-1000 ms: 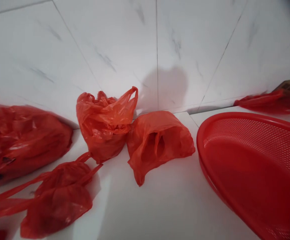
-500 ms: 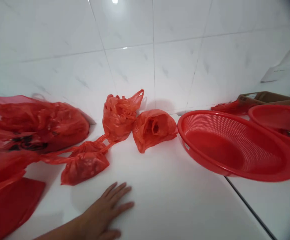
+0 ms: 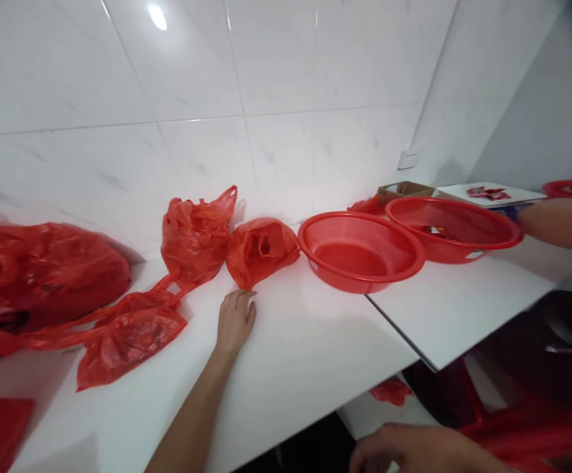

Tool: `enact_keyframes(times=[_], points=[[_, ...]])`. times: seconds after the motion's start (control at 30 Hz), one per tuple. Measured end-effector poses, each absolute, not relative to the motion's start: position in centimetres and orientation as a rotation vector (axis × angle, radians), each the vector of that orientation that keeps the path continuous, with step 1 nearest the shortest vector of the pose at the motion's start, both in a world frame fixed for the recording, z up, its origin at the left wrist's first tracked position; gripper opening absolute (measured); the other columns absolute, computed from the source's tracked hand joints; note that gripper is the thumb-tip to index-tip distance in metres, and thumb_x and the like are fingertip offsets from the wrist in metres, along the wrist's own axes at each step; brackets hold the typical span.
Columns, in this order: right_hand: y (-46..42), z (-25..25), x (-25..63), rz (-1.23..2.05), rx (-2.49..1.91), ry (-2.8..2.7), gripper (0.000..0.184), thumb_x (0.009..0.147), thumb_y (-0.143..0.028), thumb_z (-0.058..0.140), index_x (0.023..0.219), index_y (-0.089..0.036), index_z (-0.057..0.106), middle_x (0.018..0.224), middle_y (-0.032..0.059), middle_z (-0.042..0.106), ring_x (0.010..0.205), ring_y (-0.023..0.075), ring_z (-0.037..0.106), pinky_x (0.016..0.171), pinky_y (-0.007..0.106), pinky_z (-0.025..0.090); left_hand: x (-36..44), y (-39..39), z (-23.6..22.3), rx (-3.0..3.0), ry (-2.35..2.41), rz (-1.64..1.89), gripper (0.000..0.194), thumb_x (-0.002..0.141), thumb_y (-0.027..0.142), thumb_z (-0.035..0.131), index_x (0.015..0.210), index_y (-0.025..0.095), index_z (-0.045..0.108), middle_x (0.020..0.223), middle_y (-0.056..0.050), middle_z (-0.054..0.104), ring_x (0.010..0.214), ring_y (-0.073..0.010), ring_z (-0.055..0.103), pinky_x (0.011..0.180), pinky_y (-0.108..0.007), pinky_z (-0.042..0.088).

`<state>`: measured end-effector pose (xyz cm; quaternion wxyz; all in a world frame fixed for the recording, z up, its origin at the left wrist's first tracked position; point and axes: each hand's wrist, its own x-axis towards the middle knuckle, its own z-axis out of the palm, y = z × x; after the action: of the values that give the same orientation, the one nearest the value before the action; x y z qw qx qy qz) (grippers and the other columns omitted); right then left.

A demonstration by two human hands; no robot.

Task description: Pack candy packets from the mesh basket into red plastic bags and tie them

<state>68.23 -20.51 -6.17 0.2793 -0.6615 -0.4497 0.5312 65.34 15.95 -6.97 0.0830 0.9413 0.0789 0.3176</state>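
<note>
My left hand (image 3: 235,318) lies on the white table (image 3: 310,348) with its thumb apart from its fingers. Its fingertips are at the near edge of a crumpled red plastic bag (image 3: 261,249) with a gathered opening; whether they touch it I cannot tell. Left of that bag stands a fuller red plastic bag (image 3: 194,236) with a handle loop upright. In front lies a smaller filled red bag (image 3: 133,335). My right hand (image 3: 399,443) is low at the bottom edge, off the table's front, its fingers bent and partly cut off.
Two red plastic baskets, a nearer one (image 3: 359,282) and a farther one (image 3: 463,249), stand on the right. Behind them is a cardboard box (image 3: 404,190). Another person's forearm (image 3: 562,223) reaches in from the right. A large red bag (image 3: 54,276) lies left. A red stool (image 3: 527,427) stands below.
My left hand has moved forward across the table to the crumpled bag. My right hand and the other person's forearm have come into view as the camera turned right.
</note>
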Motion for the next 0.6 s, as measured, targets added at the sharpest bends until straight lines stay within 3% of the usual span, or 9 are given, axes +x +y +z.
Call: enact_keyframes(times=[0.13,0.27,0.33,0.37,0.47,0.53,0.6], points=[[-20.2,2.1,71.3,1.190,-1.688,-1.253,0.037,0.087,-0.038,0.056,0.121,-0.024,0.063,0.104,0.0055,0.070,0.093,0.0191,0.066,0.080,0.030,0.050,65.1,16.7,-7.3,2.726,0.310,0.999,0.028,0.092,0.024,0.042,0.115,0.020,0.058,0.113,-0.012,0.056,0.108,-0.0281,0.052,0.097,-0.046,0.043],[-21.7,5.2,81.0,0.271,-2.016,-0.954,0.032,0.091,-0.041,0.049,0.108,-0.020,0.067,0.111,0.0105,0.066,0.103,0.0186,0.061,0.090,0.030,0.043,65.3,16.7,-7.3,2.697,0.311,0.997,0.028,0.092,0.025,0.042,0.114,0.019,0.058,0.111,-0.011,0.056,0.107,-0.0275,0.052,0.096,-0.044,0.045],[-23.5,5.0,86.7,-0.287,-2.295,-0.509,0.035,0.091,-0.040,0.047,0.111,-0.020,0.067,0.116,0.0130,0.064,0.105,0.0183,0.059,0.089,0.030,0.041,65.4,16.8,-7.2,2.694,0.299,0.986,0.028,0.092,0.025,0.042,0.114,0.018,0.059,0.111,-0.011,0.057,0.107,-0.0272,0.052,0.096,-0.044,0.045],[-24.5,4.6,89.2,-0.411,-2.342,-0.344,0.038,0.091,-0.037,0.047,0.118,-0.017,0.064,0.123,0.0175,0.059,0.114,0.0214,0.054,0.092,0.035,0.038,65.4,16.8,-7.3,2.692,0.295,0.981,0.028,0.092,0.025,0.042,0.113,0.019,0.059,0.110,-0.011,0.057,0.107,-0.0273,0.052,0.096,-0.044,0.045],[-27.1,3.2,94.4,-0.522,-2.417,-0.065,0.052,0.079,-0.040,0.062,0.121,-0.009,0.062,0.138,0.0316,0.038,0.129,0.0355,0.036,0.090,0.049,0.031,65.5,17.0,-7.3,2.678,0.301,0.974,0.027,0.091,0.025,0.043,0.112,0.021,0.060,0.110,-0.011,0.057,0.107,-0.0280,0.053,0.094,-0.046,0.047],[-28.2,2.3,96.0,-0.539,-2.440,0.073,0.058,0.071,-0.046,0.069,0.114,-0.007,0.065,0.141,0.0372,0.028,0.124,0.0401,0.040,0.081,0.050,0.033,65.6,17.2,-7.4,2.664,0.312,0.971,0.027,0.091,0.026,0.043,0.112,0.021,0.060,0.110,-0.011,0.057,0.106,-0.0282,0.053,0.093,-0.047,0.047],[-28.8,1.6,97.1,-0.584,-2.444,0.169,0.056,0.069,-0.047,0.070,0.105,-0.003,0.067,0.138,0.0398,0.026,0.113,0.0377,0.049,0.074,0.046,0.035,65.6,17.2,-7.4,2.653,0.324,0.966,0.028,0.091,0.025,0.043,0.112,0.021,0.061,0.110,-0.010,0.057,0.106,-0.0280,0.053,0.093,-0.047,0.048]])
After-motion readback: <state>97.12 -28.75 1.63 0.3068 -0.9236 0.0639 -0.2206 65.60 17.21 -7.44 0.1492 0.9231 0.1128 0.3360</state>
